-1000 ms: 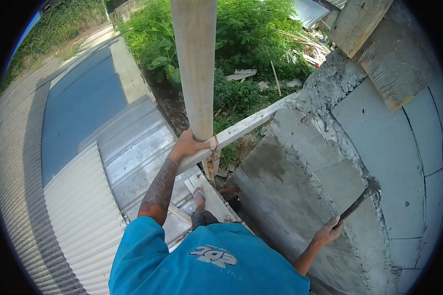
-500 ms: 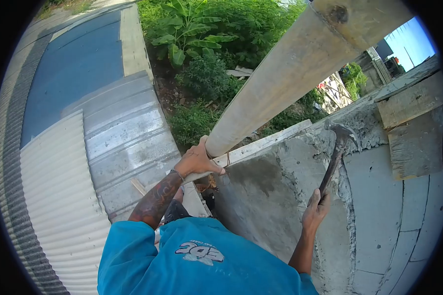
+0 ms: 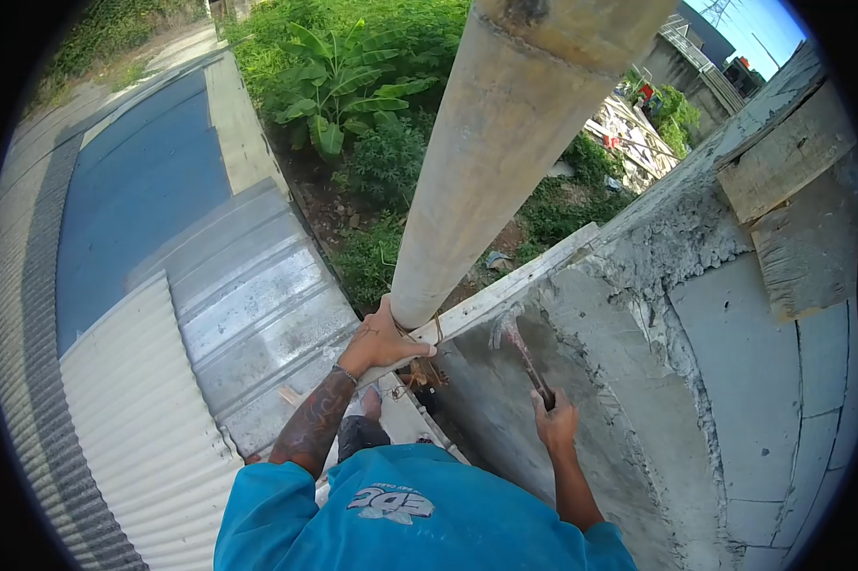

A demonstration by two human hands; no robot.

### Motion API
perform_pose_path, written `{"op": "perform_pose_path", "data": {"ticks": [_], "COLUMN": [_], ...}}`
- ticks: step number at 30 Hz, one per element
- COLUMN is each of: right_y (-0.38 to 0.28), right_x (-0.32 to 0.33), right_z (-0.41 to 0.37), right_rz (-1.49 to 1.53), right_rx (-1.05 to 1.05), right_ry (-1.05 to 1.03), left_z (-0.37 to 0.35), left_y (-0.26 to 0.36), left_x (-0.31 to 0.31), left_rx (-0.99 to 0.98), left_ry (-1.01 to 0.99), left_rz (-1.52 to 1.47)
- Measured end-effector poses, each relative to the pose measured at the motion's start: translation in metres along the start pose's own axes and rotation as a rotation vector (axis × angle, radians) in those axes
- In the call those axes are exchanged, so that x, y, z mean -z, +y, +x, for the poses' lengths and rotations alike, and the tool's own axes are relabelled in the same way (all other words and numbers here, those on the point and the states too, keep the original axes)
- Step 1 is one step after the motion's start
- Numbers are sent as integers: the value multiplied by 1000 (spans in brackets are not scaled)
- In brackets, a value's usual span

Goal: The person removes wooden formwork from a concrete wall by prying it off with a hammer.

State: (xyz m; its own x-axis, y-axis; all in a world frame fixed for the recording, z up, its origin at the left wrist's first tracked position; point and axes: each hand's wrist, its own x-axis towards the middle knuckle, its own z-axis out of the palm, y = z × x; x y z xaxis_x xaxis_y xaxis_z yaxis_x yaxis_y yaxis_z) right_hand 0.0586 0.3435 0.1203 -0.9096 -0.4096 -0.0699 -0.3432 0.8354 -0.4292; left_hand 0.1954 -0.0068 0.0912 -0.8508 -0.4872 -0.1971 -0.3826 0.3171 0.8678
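My left hand [image 3: 380,343] is wrapped round the lower end of a thick bamboo pole [image 3: 491,171], its thumb lying across the pale wooden board [image 3: 515,273] there. Some of its fingers are hidden behind the pole. A claw hammer [image 3: 526,363] is in my right hand [image 3: 556,420], gripped near the end of its handle. The hammer's head points up and overlaps the grey plastered wall [image 3: 581,381] just below the board. Rusty wire [image 3: 423,373] hangs beside my left thumb.
Corrugated roofing [image 3: 144,381] and metal sheets [image 3: 248,295] stretch along the left. My bare foot [image 3: 371,403] stands on a narrow ledge. Rough wooden planks [image 3: 790,176] are fixed against the block wall on the right. Plants [image 3: 334,86] grow below, beyond the board.
My right hand has brought the hammer left and down, from the rough mortar edge to beside the board. The left hand stays at the pole's foot while the view has shifted.
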Motion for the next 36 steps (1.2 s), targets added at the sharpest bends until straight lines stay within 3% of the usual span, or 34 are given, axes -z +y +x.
{"op": "perform_pose_path", "data": {"ticks": [9,14,20,26,29,32,36], "right_y": [5,4,-1,-70,-108,-111,-152], "right_x": [8,13,24,74,107,114,128], "right_z": [1,-1,12,34,55,82,59], "right_rz": [-72,-102,-189,-465,-739,-913,-946], "right_rx": [-31,-72,18,298,362,403,565], "right_ry": [19,6,-100,-173,-170,-76,-263], "left_z": [5,7,11,19,20,19,15], "left_y": [0,-1,-4,-26,-23,-28,-13], "left_x": [27,30,29,26,27,26,29], "left_rx": [-67,-58,12,-22,-17,-21,-22], "left_ry": [24,-58,-51,-52,-82,-87,-57], "left_rz": [-83,-60,-20,-68,-102,-122,-79]}}
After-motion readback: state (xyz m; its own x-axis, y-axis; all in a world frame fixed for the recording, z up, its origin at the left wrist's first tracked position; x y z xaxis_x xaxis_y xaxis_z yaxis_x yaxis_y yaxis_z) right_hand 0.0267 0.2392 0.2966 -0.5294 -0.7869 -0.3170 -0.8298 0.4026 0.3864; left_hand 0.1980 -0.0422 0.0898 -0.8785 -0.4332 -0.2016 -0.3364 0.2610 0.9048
